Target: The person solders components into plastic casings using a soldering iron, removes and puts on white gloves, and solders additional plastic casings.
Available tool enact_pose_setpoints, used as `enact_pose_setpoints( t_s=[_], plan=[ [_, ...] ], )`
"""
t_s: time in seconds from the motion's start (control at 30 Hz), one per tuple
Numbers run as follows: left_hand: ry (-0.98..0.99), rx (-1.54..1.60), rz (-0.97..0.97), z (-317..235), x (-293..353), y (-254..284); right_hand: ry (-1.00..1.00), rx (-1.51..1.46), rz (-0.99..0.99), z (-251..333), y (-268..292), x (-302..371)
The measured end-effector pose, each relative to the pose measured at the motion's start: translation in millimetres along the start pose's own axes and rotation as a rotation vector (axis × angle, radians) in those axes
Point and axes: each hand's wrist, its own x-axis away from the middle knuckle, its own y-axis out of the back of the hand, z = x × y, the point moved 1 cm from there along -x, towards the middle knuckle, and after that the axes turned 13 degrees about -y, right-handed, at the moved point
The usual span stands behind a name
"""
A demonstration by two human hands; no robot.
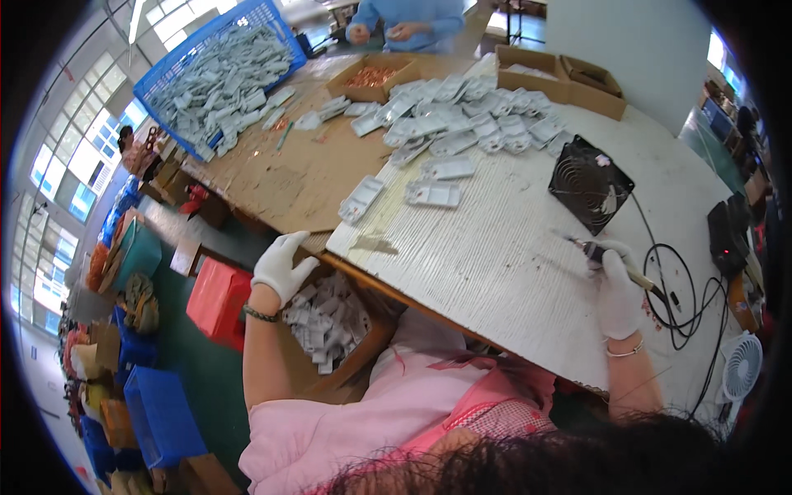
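My right hand [617,293], in a white glove, grips a soldering iron [631,272] over the right side of the white tabletop. The iron's tip points left and away from me, and its cord trails to the right. At the table's left corner is my left hand [283,268], also gloved, with thumb and fingers apart and nothing seen in it. Below it stands a cardboard box [375,334] full of small white plastic parts [330,318]. A few pale plastic housings [433,194] lie on the table between my hands, with a larger heap [462,115] behind them.
A black fan [590,183] stands beyond my right hand, near looped black cables [689,309]. At the far left, a blue crate [289,41] holds many pale parts. A carton [337,87] contains copper-coloured pieces. Opposite sits a person in blue [450,21]. A red stool [216,301] is on the left.
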Motion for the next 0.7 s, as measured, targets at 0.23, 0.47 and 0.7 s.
enact_pose_setpoints(
  t_s=[0.23, 0.47, 0.7],
  plan=[
    [-0.211, -0.005, -0.107, -68, -91, -48, -0.008, -0.085, -0.027, -2, 5, -8],
    [-0.481, 0.11, 0.026, -153, -137, -64, -0.106, -0.141, -0.061, -6, 12, -16],
    [-0.576, 0.51, 0.223, -208, -191, -61, -0.147, -0.136, -0.026, 0, 21, -23]
  ],
)
